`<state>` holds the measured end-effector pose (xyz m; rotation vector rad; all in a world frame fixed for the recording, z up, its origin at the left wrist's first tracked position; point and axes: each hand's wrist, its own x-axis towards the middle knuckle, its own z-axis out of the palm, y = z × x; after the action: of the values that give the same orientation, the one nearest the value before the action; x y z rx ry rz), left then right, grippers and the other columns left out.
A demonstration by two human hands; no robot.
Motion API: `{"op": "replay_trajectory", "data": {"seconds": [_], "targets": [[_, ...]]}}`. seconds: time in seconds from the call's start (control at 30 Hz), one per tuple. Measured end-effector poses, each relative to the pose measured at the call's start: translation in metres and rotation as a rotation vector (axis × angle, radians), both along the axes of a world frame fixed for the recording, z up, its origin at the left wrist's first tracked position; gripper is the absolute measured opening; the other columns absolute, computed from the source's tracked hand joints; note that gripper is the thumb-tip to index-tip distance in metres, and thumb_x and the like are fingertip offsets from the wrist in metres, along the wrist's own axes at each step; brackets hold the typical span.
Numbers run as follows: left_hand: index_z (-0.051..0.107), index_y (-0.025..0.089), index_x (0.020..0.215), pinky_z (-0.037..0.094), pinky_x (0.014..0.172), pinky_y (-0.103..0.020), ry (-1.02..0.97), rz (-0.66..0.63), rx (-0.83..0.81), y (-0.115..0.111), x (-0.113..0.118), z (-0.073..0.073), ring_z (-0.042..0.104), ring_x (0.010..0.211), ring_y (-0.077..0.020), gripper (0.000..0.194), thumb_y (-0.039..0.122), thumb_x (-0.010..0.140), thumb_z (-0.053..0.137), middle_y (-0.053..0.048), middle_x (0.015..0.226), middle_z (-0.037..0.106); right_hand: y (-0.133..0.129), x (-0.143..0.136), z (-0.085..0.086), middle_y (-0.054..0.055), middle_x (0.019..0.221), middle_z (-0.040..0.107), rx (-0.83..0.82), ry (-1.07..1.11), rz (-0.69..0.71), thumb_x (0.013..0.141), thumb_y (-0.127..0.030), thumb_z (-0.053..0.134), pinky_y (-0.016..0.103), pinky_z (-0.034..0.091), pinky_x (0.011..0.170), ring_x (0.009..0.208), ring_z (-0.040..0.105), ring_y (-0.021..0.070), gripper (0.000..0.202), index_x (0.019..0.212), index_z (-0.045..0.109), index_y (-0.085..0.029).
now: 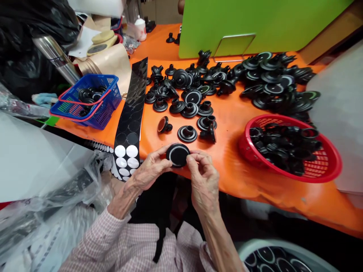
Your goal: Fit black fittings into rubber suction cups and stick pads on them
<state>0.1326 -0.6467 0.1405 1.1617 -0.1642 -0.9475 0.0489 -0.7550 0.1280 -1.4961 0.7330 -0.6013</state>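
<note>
Just over the table's front edge, my left hand [153, 166] grips a black round plastic part [178, 155] by its left rim, flat face up. A pale ring runs around that dark face. My right hand [202, 166] is closed, thumb and fingertips pinched against the part's right edge. Left of my hands lies a long strip of round black stickers [131, 109], with bare white circles at its near end. Beyond my hands stand a few similar black parts, among them an upright one with a short neck [187, 133] and a tipped one with an orange-brown face [163, 124].
Heaps of black parts [193, 81] spread across the orange table [229, 124]. A red basket [337, 166] of black pieces stands right, a blue basket [99, 119] left. A green board [272, 22] rises behind. Below right sits a tub [246, 245] holding black discs.
</note>
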Motion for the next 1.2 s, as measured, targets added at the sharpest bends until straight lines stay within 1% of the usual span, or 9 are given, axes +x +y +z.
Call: {"op": "replay_trajectory", "data": {"seconds": [0.13, 0.3, 0.63, 0.8, 0.9, 0.97, 1.07, 1.13, 1.2], "targets": [[0.066, 0.022, 0.118, 0.053, 0.086, -0.031, 0.004, -0.005, 0.001, 0.001, 0.001, -0.002, 0.064, 0.103, -0.0219, 0.045, 0.015, 0.074, 0.067, -0.006, 0.120, 0.066, 0.003, 0.001, -0.002, 0.005, 0.095, 0.055, -0.093, 0.013, -0.020, 0.082, -0.039, 0.058, 0.035, 0.049, 0.083, 0.092, 0.056, 0.0187, 0.021, 0.075, 0.060, -0.020], [0.067, 0.018, 0.111, 0.057, 0.083, -0.038, 0.035, 0.063, -0.029, -0.002, 0.000, -0.005, 0.064, 0.102, -0.0247, 0.035, 0.026, 0.077, 0.070, -0.009, 0.114, 0.067, 0.009, 0.003, -0.006, 0.004, 0.091, 0.055, -0.164, 0.011, -0.054, 0.084, -0.038, 0.055, 0.034, 0.050, 0.078, 0.088, 0.057, 0.0182, 0.019, 0.077, 0.058, -0.020], [0.065, 0.016, 0.104, 0.059, 0.078, -0.039, 0.027, 0.161, 0.014, -0.002, -0.002, -0.007, 0.065, 0.100, -0.0251, 0.036, 0.028, 0.072, 0.075, -0.008, 0.106, 0.068, 0.016, 0.005, -0.013, 0.005, 0.091, 0.052, -0.305, -0.008, -0.038, 0.089, -0.032, 0.051, 0.033, 0.051, 0.072, 0.086, 0.055, 0.0183, 0.014, 0.080, 0.053, -0.021], [0.063, 0.014, 0.101, 0.060, 0.073, -0.037, 0.009, 0.214, 0.042, -0.003, -0.004, -0.006, 0.067, 0.095, -0.0246, 0.037, 0.029, 0.070, 0.076, -0.008, 0.102, 0.069, 0.019, 0.006, -0.014, 0.005, 0.090, 0.054, -0.445, -0.004, -0.055, 0.091, -0.027, 0.049, 0.035, 0.049, 0.075, 0.086, 0.055, 0.0183, 0.010, 0.082, 0.050, -0.022], [0.063, 0.014, 0.101, 0.060, 0.072, -0.035, -0.007, 0.237, 0.059, -0.003, -0.006, -0.006, 0.067, 0.094, -0.0239, 0.037, 0.030, 0.069, 0.076, -0.008, 0.102, 0.069, 0.021, 0.007, -0.017, 0.006, 0.090, 0.054, -0.482, -0.010, -0.063, 0.091, -0.027, 0.049, 0.036, 0.049, 0.079, 0.090, 0.055, 0.0187, 0.011, 0.082, 0.049, -0.022], [0.063, 0.014, 0.100, 0.060, 0.071, -0.034, -0.012, 0.249, 0.063, -0.004, -0.007, -0.007, 0.067, 0.092, -0.0230, 0.038, 0.031, 0.069, 0.076, -0.008, 0.102, 0.069, 0.022, 0.007, -0.020, 0.006, 0.093, 0.055, -0.454, -0.016, -0.096, 0.090, -0.029, 0.051, 0.036, 0.049, 0.079, 0.090, 0.055, 0.0187, 0.010, 0.084, 0.050, -0.022], [0.062, 0.015, 0.102, 0.059, 0.069, -0.032, -0.015, 0.245, 0.037, -0.004, -0.009, -0.008, 0.066, 0.090, -0.0215, 0.038, 0.033, 0.070, 0.075, -0.008, 0.104, 0.068, 0.022, 0.006, -0.021, 0.006, 0.098, 0.056, -0.246, -0.017, -0.105, 0.086, -0.037, 0.058, 0.034, 0.052, 0.076, 0.088, 0.057, 0.0176, 0.021, 0.099, 0.052, -0.021], [0.061, 0.016, 0.106, 0.058, 0.069, -0.032, -0.047, 0.206, 0.045, 0.000, -0.008, -0.006, 0.066, 0.087, -0.0202, 0.040, 0.036, 0.074, 0.072, -0.008, 0.107, 0.066, 0.020, 0.007, -0.017, 0.005, 0.094, 0.060, -0.059, 0.000, 0.022, 0.084, -0.042, 0.059, 0.032, 0.053, 0.072, 0.083, 0.059, 0.0170, 0.027, 0.100, 0.056, -0.021], [0.061, 0.019, 0.113, 0.056, 0.070, -0.032, -0.190, 0.186, 0.166, 0.011, -0.002, -0.002, 0.065, 0.083, -0.0177, 0.041, 0.041, 0.079, 0.066, -0.008, 0.111, 0.064, 0.017, 0.011, -0.011, 0.002, 0.082, 0.062, 0.086, 0.016, 0.169, 0.082, -0.045, 0.061, 0.030, 0.053, 0.066, 0.073, 0.059, 0.0154, 0.027, 0.090, 0.061, -0.019]]}}
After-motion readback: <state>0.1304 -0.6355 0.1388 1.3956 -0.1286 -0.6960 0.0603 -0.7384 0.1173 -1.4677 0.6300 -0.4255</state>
